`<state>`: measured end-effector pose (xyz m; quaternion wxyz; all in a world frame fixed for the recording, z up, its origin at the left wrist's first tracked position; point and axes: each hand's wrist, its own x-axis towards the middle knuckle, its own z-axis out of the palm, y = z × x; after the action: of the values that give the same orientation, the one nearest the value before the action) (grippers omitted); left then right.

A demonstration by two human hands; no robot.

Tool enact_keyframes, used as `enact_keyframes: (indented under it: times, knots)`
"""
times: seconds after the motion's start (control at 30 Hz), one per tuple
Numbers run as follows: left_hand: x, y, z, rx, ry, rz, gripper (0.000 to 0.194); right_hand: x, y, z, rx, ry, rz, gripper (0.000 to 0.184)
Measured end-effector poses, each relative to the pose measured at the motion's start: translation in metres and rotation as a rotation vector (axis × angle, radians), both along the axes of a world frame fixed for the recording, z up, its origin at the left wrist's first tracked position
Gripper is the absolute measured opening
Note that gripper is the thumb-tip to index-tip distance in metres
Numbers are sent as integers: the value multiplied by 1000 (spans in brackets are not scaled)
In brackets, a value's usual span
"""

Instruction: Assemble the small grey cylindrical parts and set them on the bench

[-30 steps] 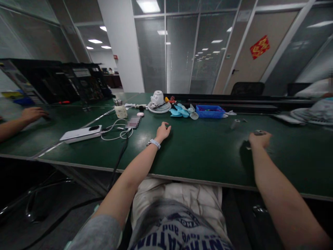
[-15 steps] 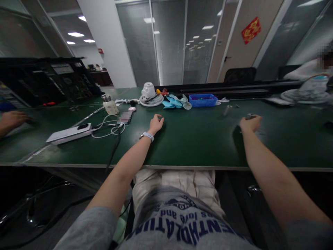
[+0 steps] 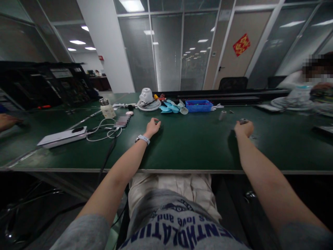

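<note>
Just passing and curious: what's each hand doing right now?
Left hand: loosely open, nothing visible in it.
Right hand: closed around a small grey object, mostly hidden.

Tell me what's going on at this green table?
Someone seated at the green table holds a small grayish object in their right hand; what it is can't be made out. Their left hand rests near the tabletop, apparently with nothing in it. Beyond lie white fan parts, light-blue blades and a blue tray.

Office w/ glass partitions [image 3: 168, 52], ceiling lights [image 3: 131, 5]
</note>
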<state>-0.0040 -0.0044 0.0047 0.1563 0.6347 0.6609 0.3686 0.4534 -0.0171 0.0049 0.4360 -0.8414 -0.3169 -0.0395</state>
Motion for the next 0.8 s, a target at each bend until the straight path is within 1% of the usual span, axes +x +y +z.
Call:
enact_keyframes:
  times: [0.07, 0.1, 0.13, 0.17, 0.23, 0.3, 0.37, 0.43, 0.5, 0.57, 0.67, 0.73, 0.8]
  knots:
    - [0, 2, 0, -4, 9, -10, 35, -3, 1, 3, 32, 58, -63, 36]
    - [1, 2, 0, -8, 15, -13, 35, -9, 2, 6, 68, 57, -68, 37]
    - [1, 3, 0, -13, 21, -12, 35, -17, 3, 9, 112, 1, -21, 39]
    - [1, 3, 0, -18, 27, -7, 35, -30, 5, 13, 156, -68, 57, 40]
    - [1, 3, 0, -25, 31, 3, 35, -68, 10, 19, 216, -189, 294, 40]
    - [2, 2, 1, -19, 19, 6, 35, -120, 15, 22, 216, -230, 601, 35]
    - [3, 0, 1, 10, -10, 1, 35, -176, 19, 20, 190, -217, 908, 33]
    - [5, -2, 3, 68, -51, -8, 38, -227, 22, 16, 179, -169, 1063, 32]
    - [10, -6, 5, 152, -90, -37, 41, -264, 23, 10, 148, -117, 1118, 31]
    - [15, -9, 8, 239, -102, -103, 39, -285, 24, 3, 123, -88, 1126, 29]
    - [24, -13, 12, 298, -13, -209, 34, -290, 24, -7, 108, -89, 1141, 28]
    - [29, -15, 14, 298, 33, -238, 33, -286, 23, -11, 115, -104, 1150, 29]
    - [32, -16, 16, 294, 46, -240, 33, -282, 21, -12, 126, -124, 1146, 30]
